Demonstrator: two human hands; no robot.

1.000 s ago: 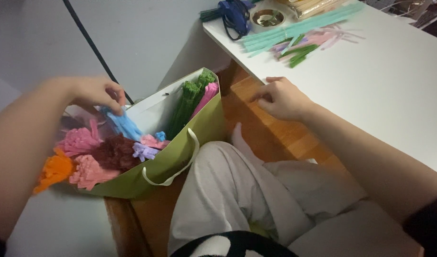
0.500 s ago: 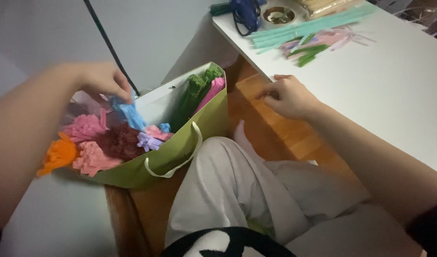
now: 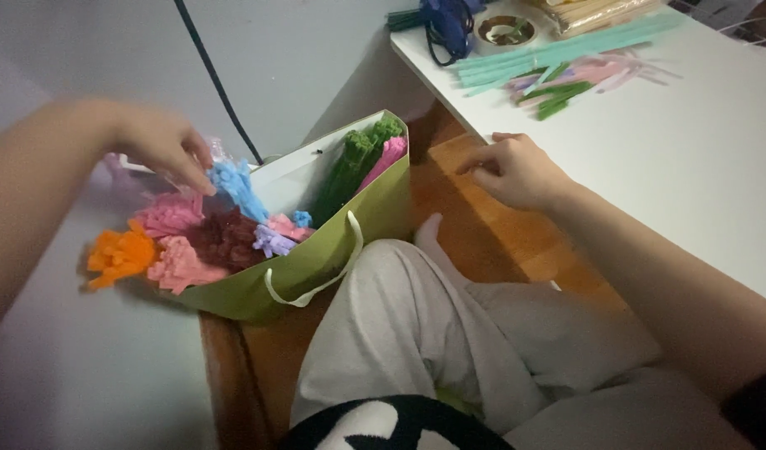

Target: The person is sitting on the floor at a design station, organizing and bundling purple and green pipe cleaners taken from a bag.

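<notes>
My left hand [image 3: 162, 143] reaches into a light green paper bag [image 3: 350, 225] and its fingertips touch a bundle of light blue pipe cleaners [image 3: 235, 187]. The bag is stuffed with bundles of pipe cleaners: pink [image 3: 168, 214], orange [image 3: 119, 254], dark red [image 3: 225, 237], green [image 3: 350, 162]. Whether my left fingers grip the blue bundle is blurred. My right hand [image 3: 516, 171] rests at the edge of the white table [image 3: 700, 167], fingers loosely curled, holding nothing.
On the table's far side lie long teal, pink and green pipe cleaners [image 3: 566, 62], a small round dish [image 3: 505, 30] and a blue tool with a black cord [image 3: 446, 21]. A black cable [image 3: 216, 83] runs down the wall. My legs in light trousers [image 3: 416, 333] fill the foreground.
My left hand has shifted slightly along the bag's top toward the blue bundle. My right hand has stayed at the table edge.
</notes>
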